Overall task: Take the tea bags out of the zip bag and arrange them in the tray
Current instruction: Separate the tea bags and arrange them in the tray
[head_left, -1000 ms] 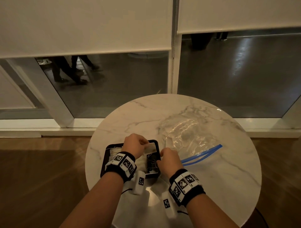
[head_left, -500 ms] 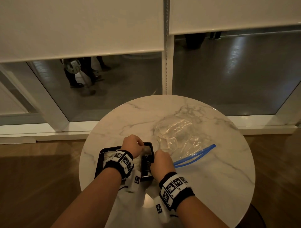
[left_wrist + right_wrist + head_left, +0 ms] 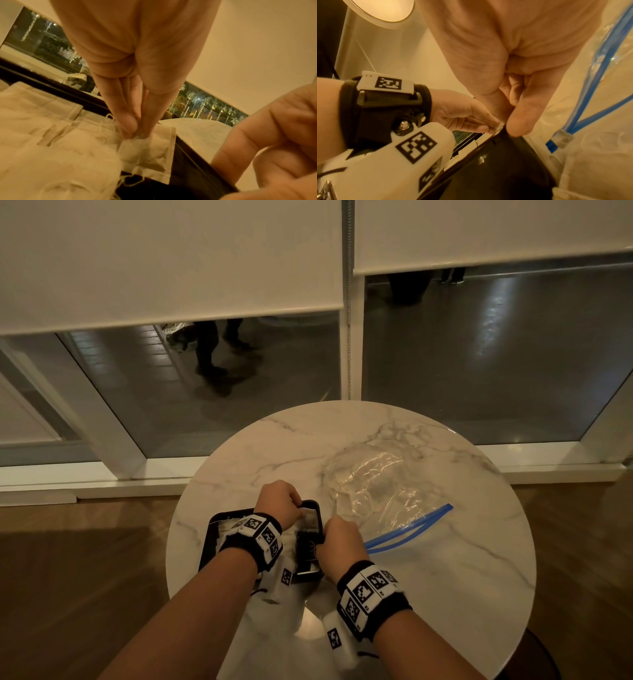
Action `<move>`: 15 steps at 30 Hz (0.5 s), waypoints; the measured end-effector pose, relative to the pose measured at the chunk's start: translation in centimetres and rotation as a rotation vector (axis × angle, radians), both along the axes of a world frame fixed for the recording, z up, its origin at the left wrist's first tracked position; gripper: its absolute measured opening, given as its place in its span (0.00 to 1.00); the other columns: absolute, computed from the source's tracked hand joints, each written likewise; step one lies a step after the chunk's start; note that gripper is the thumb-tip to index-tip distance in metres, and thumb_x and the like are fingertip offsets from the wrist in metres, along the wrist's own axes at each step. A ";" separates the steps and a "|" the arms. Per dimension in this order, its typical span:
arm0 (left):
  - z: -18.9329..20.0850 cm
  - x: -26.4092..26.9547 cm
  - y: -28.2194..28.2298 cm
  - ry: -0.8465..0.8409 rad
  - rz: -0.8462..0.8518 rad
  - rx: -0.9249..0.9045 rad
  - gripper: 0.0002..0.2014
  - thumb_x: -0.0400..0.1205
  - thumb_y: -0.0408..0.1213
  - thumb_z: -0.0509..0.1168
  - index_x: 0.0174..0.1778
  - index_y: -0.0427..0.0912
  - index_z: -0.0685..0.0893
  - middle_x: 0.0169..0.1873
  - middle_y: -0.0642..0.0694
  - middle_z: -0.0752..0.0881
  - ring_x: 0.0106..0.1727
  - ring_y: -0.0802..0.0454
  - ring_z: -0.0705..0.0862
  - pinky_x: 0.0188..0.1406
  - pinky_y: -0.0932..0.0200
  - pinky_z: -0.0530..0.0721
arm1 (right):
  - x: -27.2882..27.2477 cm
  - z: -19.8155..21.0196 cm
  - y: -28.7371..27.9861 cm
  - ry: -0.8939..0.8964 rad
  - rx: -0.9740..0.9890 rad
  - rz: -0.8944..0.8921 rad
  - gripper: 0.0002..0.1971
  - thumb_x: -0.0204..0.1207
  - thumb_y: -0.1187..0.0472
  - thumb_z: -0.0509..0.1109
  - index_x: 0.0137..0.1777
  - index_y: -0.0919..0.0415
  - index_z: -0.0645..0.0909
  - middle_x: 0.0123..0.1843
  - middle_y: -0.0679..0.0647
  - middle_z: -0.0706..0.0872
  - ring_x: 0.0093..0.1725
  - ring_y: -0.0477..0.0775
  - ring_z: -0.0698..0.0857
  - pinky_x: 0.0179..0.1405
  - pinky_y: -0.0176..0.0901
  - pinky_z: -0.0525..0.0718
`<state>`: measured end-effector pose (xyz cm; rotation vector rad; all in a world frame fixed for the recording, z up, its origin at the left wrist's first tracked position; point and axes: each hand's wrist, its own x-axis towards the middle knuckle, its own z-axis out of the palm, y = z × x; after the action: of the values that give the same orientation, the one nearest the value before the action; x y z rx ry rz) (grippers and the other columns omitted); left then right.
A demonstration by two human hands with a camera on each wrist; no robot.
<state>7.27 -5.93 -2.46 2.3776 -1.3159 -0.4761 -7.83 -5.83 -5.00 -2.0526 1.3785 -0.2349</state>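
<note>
A black tray sits at the front left of the round marble table, with several white tea bags lying in it. My left hand hovers over the tray's far right corner and pinches the top of one tea bag between thumb and fingertips. That bag lies against the tray's right rim. My right hand is curled at the tray's right rim, its thumb against the edge. The clear zip bag with its blue zipper lies open to the right.
The zip bag's blue zipper strips run close beside the tray's right side. Bare marble stretches right of and behind the bag. The table's edge lies just left of the tray. A glass wall with blinds stands behind.
The left hand has lowered the pinched tea bag into the tray's far right corner. The right hand has stayed at the tray's right rim. My head has shifted slightly.
</note>
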 end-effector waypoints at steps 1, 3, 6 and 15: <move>0.1 0.1 0.1 -0.008 0.001 -0.007 0.08 0.70 0.38 0.83 0.40 0.41 0.93 0.38 0.46 0.91 0.42 0.50 0.89 0.46 0.56 0.90 | 0.0 -0.1 0.0 -0.007 0.005 -0.002 0.08 0.77 0.65 0.73 0.55 0.64 0.84 0.54 0.60 0.87 0.53 0.59 0.88 0.53 0.45 0.88; 0.5 0.4 0.3 -0.024 0.003 -0.025 0.07 0.70 0.33 0.82 0.41 0.40 0.92 0.39 0.44 0.91 0.44 0.49 0.89 0.46 0.56 0.90 | 0.0 -0.3 0.0 -0.018 0.014 -0.005 0.07 0.77 0.66 0.73 0.54 0.64 0.85 0.53 0.59 0.87 0.52 0.59 0.88 0.52 0.46 0.89; 1.0 1.0 0.8 -0.038 -0.002 -0.007 0.06 0.72 0.28 0.79 0.42 0.41 0.93 0.41 0.43 0.91 0.45 0.47 0.89 0.46 0.55 0.90 | 0.0 -0.5 -0.1 -0.034 0.016 -0.017 0.06 0.76 0.66 0.74 0.52 0.64 0.85 0.52 0.59 0.88 0.51 0.58 0.88 0.51 0.45 0.89; 1.6 0.7 2.6 -0.284 -0.465 0.440 0.19 0.83 0.31 0.61 0.66 0.52 0.87 0.67 0.48 0.86 0.65 0.47 0.84 0.66 0.48 0.84 | 0.0 -0.6 -0.1 -0.063 0.041 -0.027 0.06 0.76 0.66 0.74 0.52 0.62 0.86 0.51 0.58 0.88 0.50 0.57 0.89 0.52 0.48 0.91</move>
<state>7.98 -3.31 -0.82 2.5416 -2.1018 -0.6272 -7.84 -5.96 -5.59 -1.9776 1.3627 -0.2778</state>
